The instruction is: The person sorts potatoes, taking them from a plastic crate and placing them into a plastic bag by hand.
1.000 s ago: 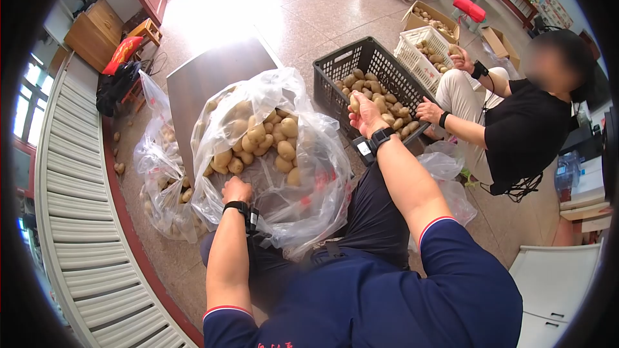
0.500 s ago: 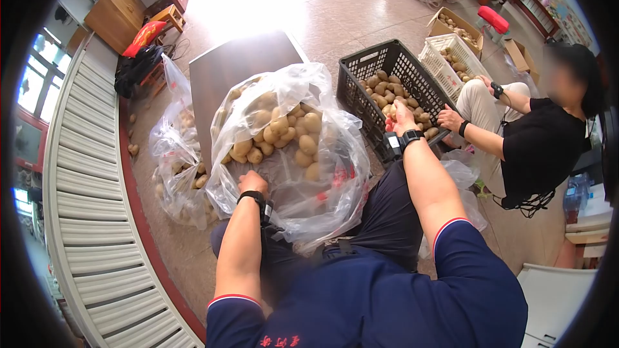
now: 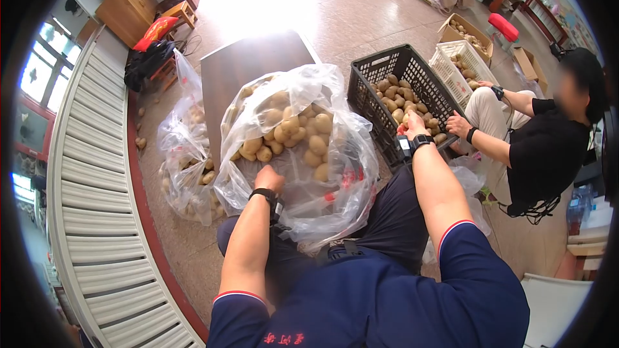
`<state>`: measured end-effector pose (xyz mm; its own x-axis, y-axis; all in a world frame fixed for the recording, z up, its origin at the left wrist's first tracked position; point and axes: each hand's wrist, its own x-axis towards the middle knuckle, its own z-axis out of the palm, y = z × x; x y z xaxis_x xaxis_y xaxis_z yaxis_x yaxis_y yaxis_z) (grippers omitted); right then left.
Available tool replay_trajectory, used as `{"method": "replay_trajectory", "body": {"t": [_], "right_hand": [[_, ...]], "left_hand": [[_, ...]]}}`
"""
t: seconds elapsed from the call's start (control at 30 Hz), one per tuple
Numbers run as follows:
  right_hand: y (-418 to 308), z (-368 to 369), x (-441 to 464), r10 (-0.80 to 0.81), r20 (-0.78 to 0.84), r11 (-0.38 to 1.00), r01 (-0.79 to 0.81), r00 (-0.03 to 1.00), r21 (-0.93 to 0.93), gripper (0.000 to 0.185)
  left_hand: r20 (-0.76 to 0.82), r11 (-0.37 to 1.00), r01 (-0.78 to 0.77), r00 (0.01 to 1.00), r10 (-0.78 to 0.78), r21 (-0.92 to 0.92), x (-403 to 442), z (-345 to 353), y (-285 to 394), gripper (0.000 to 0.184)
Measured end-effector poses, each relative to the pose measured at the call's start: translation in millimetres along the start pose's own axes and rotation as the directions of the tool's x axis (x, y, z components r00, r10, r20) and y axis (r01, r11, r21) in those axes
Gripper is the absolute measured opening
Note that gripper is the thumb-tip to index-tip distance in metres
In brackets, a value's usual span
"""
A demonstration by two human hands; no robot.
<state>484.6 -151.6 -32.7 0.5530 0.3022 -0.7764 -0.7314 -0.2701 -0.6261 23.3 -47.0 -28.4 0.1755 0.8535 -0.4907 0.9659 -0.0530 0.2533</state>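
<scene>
A clear plastic bag (image 3: 351,148) lies open before me, with many potatoes (image 3: 284,130) heaped inside. At its near left edge, my left hand (image 3: 269,179) is closed, and what it grips, if anything, is too small to make out. My right hand (image 3: 413,127) reaches over the near part of a black crate (image 3: 380,130) holding more potatoes (image 3: 394,95). Its fingers are bent near the potatoes, and whether one is held is unclear.
Right of the crate sits a person (image 3: 548,142) in black, one hand at its rim, by a white crate (image 3: 440,67) of potatoes. Another filled bag (image 3: 187,174) stands left. A radiator (image 3: 100,219) runs along the left side.
The view has shifted, so everything appears further right. My right hand has lowered toward the crate's near end. The person's farther hand has come down from above the white crate.
</scene>
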Motion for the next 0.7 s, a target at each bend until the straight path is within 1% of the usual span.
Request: {"method": "replay_trajectory", "body": {"t": [0.03, 0.07, 0.1, 0.13, 0.17, 0.2, 0.23, 0.27, 0.3, 0.37, 0.4, 0.47, 0.5, 0.57, 0.6, 0.67, 0.7], "right_hand": [[0, 1, 0, 0.014, -0.032, 1.000, -0.014, 0.999, -0.001, 0.044], [0, 0, -1, 0.010, -0.032, 1.000, -0.009, 0.999, 0.011, 0.042], [0, -2, 6, 0.020, -0.013, 1.000, -0.020, 1.000, -0.008, 0.040], [0, -4, 13, 0.032, 0.010, 0.999, -0.032, 0.999, -0.029, 0.037], [0, -6, 19, 0.016, -0.006, 1.000, -0.016, 1.000, -0.016, 0.035], [2, -4, 18, -0.001, -0.023, 1.000, 0.001, 1.000, -0.002, 0.033], [3, -2, 12, -0.044, -0.079, 0.999, 0.046, 0.996, 0.024, 0.023], [3, 0, 7, -0.062, -0.043, 0.998, 0.062, 0.997, 0.012, 0.027], [3, 5, 2, -0.080, -0.011, 0.996, 0.080, 0.997, -0.035, 0.029], [0, 14, -27, -0.132, 0.078, 0.985, 0.140, 0.988, -0.101, 0.033], [4, 21, -37, -0.201, 0.115, 0.967, 0.216, 0.973, -0.133, 0.034], [6, 37, -66, -0.287, 0.195, 0.926, 0.323, 0.938, -0.193, 0.036], [9, 44, -79, -0.286, 0.199, 0.926, 0.324, 0.937, -0.196, 0.036], [18, 56, -98, -0.413, 0.374, 0.825, 0.515, 0.830, -0.233, 0.035], [24, 63, -101, -0.412, 0.372, 0.825, 0.514, 0.832, -0.234, 0.035], [37, 75, -107, -0.453, 0.542, 0.720, 0.649, 0.708, -0.246, 0.031], [44, 80, -114, -0.407, 0.617, 0.701, 0.664, 0.673, -0.262, 0.031]], "left_hand": [[-0.006, 0.994, -0.038, 0.999, 0.037, -0.102, 1, -1, 4, 0.032], [-0.018, 0.977, -0.074, 0.997, 0.072, -0.201, 2, -2, 8, 0.030], [-0.023, 0.977, -0.063, 0.998, 0.060, -0.202, 2, -2, 12, 0.030], [0.020, 0.951, -0.076, 0.996, 0.086, -0.301, 3, -1, 16, 0.032], [0.057, 0.913, -0.082, 0.992, 0.114, -0.399, 3, 0, 17, 0.033], [0.050, 0.914, -0.068, 0.994, 0.095, -0.400, 5, 2, 17, 0.033], [0.075, 0.863, -0.065, 0.990, 0.119, -0.501, 6, 5, 18, 0.037], [0.096, 0.800, -0.063, 0.984, 0.148, -0.596, 8, 7, 19, 0.040], [0.088, 0.798, -0.058, 0.986, 0.138, -0.599, 9, 7, 20, 0.040], [0.105, 0.692, -0.062, 0.975, 0.196, -0.719, 10, 7, 23, 0.044], [0.100, 0.689, -0.059, 0.977, 0.189, -0.722, 8, 5, 26, 0.044], [0.158, 0.609, -0.001, 0.965, 0.208, -0.793, 2, 0, 32, 0.042], [0.156, 0.606, 0.001, 0.966, 0.204, -0.795, 1, -2, 33, 0.042], [0.196, 0.535, 0.022, 0.942, 0.271, -0.845, 0, -3, 37, 0.031], [0.199, 0.534, 0.024, 0.942, 0.272, -0.845, -1, -4, 38, 0.031], [0.205, 0.469, 0.041, 0.930, 0.305, -0.882, -4, -6, 42, 0.036], [0.206, 0.469, 0.041, 0.929, 0.306, -0.882, -4, -2, 43, 0.036]]}}
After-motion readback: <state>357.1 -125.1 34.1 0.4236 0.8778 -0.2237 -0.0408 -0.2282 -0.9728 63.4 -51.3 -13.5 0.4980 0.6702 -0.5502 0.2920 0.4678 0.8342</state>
